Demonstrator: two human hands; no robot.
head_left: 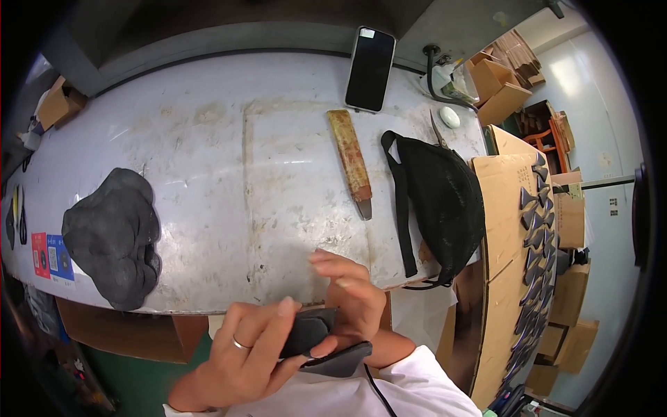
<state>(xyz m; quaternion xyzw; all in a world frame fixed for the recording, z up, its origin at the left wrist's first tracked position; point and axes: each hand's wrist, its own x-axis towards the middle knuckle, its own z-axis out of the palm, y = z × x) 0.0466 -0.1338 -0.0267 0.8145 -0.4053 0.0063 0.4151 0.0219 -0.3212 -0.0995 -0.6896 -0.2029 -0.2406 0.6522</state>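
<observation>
My left hand (246,351), with a ring on one finger, grips a dark grey, smooth-faced piece (307,335) just in front of the table's near edge. My right hand (358,295) holds the same piece from the other side; its thumb presses on it while its upper fingers stand away, bent. A flared dark flap (340,361) shows beneath the hands; whether it joins the piece I cannot tell. Away to the left lies a big rounded lump of dark grey, clay-like material (114,240). Beyond my right hand rests a knife (351,163) with a worn, wrapped handle and short blade.
On the white table (201,153) lie a phone (370,69), a black fabric bag with a strap (441,201), a white oval object (449,117) and red and blue cards (52,257). Right of it, cardboard (507,229) bears many small dark flared pieces (533,236).
</observation>
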